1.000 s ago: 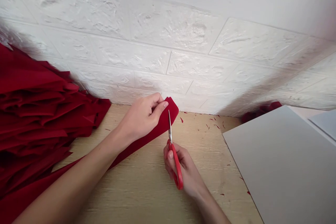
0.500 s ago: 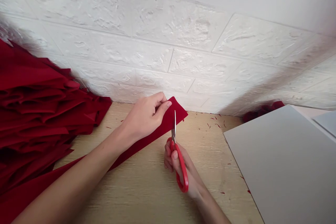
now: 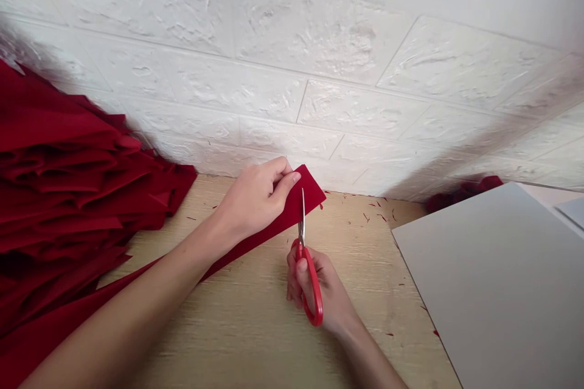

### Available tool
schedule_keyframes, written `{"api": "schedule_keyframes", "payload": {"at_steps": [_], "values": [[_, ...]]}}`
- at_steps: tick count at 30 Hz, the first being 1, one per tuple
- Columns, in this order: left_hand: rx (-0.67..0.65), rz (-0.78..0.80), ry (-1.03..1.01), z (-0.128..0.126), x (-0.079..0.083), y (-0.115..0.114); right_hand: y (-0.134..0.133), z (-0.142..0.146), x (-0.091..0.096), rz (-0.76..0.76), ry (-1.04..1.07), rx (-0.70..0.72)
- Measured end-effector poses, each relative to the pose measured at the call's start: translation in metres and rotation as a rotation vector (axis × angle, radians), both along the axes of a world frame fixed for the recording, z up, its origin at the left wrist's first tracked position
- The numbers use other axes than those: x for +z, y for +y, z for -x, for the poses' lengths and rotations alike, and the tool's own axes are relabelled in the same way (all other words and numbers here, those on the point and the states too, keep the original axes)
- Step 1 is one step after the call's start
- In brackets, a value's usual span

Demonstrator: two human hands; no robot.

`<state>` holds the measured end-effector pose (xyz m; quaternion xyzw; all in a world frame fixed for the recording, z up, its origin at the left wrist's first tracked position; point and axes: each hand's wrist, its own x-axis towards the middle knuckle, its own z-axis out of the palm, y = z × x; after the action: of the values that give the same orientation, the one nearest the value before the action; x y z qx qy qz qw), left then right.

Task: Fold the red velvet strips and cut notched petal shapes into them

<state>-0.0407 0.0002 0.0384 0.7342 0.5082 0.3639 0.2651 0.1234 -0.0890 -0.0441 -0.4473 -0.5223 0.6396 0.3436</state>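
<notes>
My left hand [image 3: 253,200] pinches a long strip of red felt [image 3: 308,197] between thumb and fingers, close to the strip's end. My right hand [image 3: 319,292] grips a pair of red-handled scissors [image 3: 310,282] from below. Their narrow steel blades [image 3: 302,219] stand nearly upright and cross the strip just beyond my left thumb. Whether the felt lies between the blades is hidden. The strip runs down-left under my left forearm to the felt pile.
A heap of folded red felt [image 3: 68,176] lies at the left against a white brick-textured wall [image 3: 319,79]. Red snippets [image 3: 367,217] are scattered on the wooden tabletop [image 3: 255,334]. A large grey board [image 3: 502,292] lies at the right, with red cloth [image 3: 463,194] behind it.
Both hands and the felt strip sit slightly further right than a second ago. The scissor blades now cross the strip further from its end, and the view has shifted slightly.
</notes>
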Motion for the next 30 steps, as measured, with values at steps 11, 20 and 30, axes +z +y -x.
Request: {"api": "schedule_keyframes", "payload": {"at_steps": [11,20,30], "values": [[-0.019,0.014,0.022,-0.002,-0.001,-0.001,-0.002,0.001,0.011,0.025,0.007,-0.026],[-0.018,0.023,0.037,-0.002,-0.003,0.0,-0.003,0.003,0.004,0.061,-0.003,-0.036],[-0.033,0.017,0.076,-0.004,-0.006,0.0,-0.003,0.004,0.002,0.101,-0.014,-0.03]]}}
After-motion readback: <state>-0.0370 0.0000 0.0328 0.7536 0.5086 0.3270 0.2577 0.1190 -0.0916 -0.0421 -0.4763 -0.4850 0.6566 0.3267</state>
